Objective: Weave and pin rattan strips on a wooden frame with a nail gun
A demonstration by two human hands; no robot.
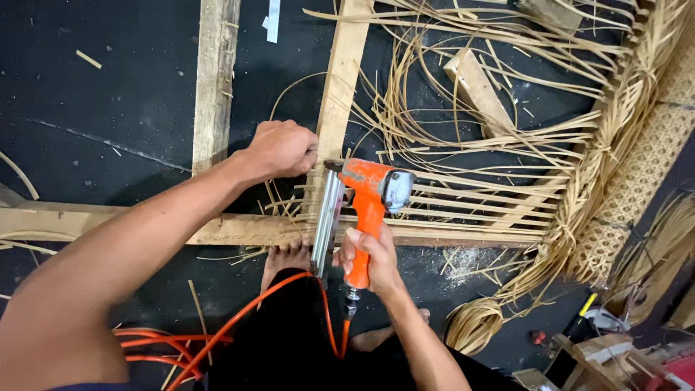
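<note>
Dark floor [123,101] under rattan strips [463,195]; right hand [368,255] clenched around orange staple gun [371,195].

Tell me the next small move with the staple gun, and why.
Probably squeeze the trigger where it stands. The right hand grips the orange staple gun, whose nose sits against the wooden frame at the strand ends. The left hand presses the rattan strips onto that upright, so they look pinned and ready for fastening.

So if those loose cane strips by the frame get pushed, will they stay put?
Probably not: the cane strips look thin and curl in loops, so likely floppy and light. They lie tangled, so pushing one may drag others. The right hand grips the orange stapler.
</note>
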